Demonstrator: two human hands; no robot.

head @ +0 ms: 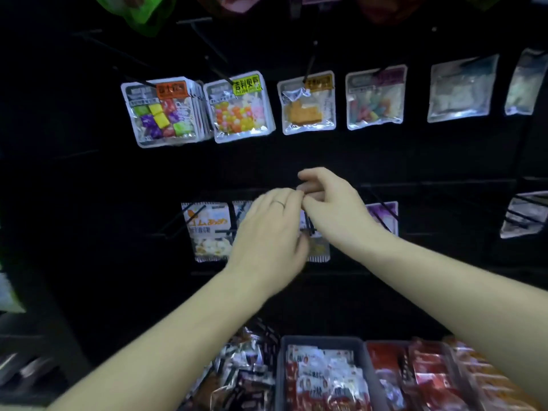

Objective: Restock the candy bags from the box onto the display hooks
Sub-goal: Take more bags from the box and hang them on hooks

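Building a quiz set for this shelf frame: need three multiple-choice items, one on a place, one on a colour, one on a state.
1. Where are both hands?
A. at the lower hook row
B. at the upper row
C. in the bin

2. Label colour on the upper row's leftmost bag?
A. blue
B. orange
C. white

3. The grey bin at the bottom is:
A. overturned
B. lidded
C. holding red packets

Answers: 1 A, left hand and right hand meet in front of the lower-row bags. 2 B, the leftmost bag carries an orange tag. 3 C, the grey bin shows red packets inside.
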